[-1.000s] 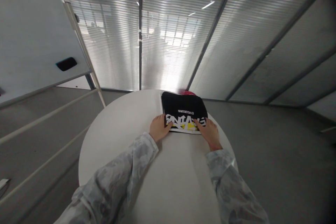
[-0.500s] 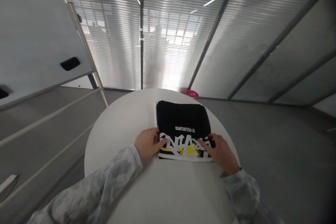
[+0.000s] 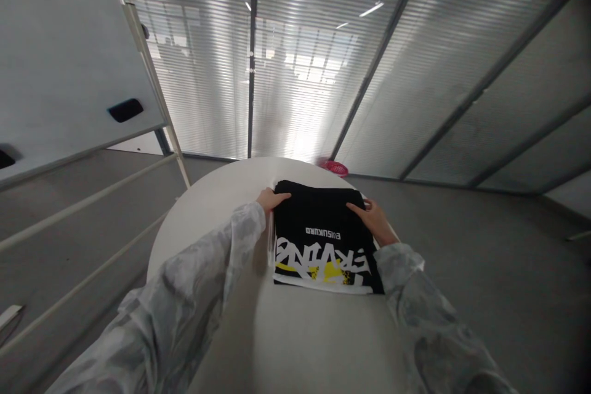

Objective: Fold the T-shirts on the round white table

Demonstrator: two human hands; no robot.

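A folded black T-shirt with white lettering and a yellow patch lies flat on the round white table. The print faces away from me, so it reads upside down. My left hand grips its far left corner, thumb on top and fingers at the side edge. On the far right side my right hand pinches the edge, thumb over the black cloth and fingers partly hidden beyond it. A white layer shows along the left edge of the shirt.
A whiteboard on a metal stand with black erasers stands at the left. Behind the table a pink basket sits on the floor by a glass wall with blinds.
Both hands have slid from the printed near part of the shirt up to its far corners. The shirt's near edge now lies slightly closer to me, and its lower right corner spreads wider.
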